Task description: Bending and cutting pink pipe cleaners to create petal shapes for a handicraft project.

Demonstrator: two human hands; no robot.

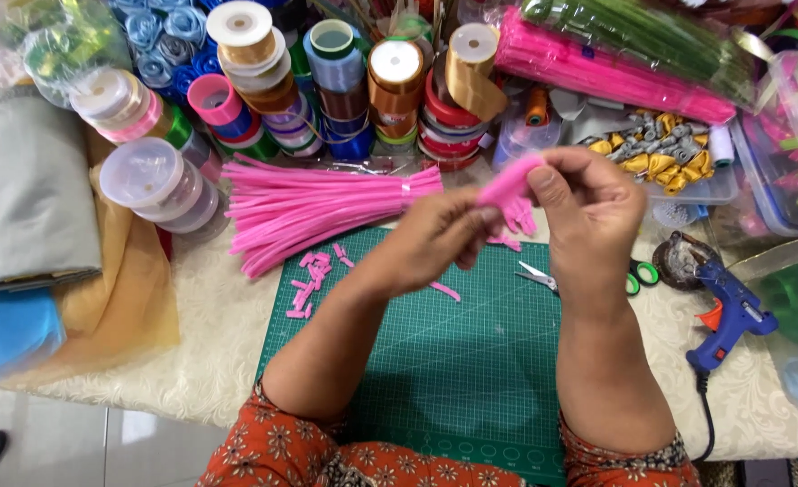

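Note:
Both hands are raised over a green cutting mat (435, 361). My left hand (435, 239) and my right hand (588, 203) together pinch a small pink fuzzy bundle (510, 185) of short pipe-cleaner pieces, with loose ends hanging below my fingers. A tied bunch of long pink pipe cleaners (318, 203) lies across the mat's far left corner. Several short pink cut pieces (309, 284) are scattered on the mat's left part, and one more lies near my left wrist.
Scissors (588, 275) with green handles lie behind my right wrist. A blue glue gun (728, 316) rests at the right. Ribbon spools (327, 81), packs of pink and green stems (615, 54), plastic boxes and folded cloth (29, 189) crowd the back and sides.

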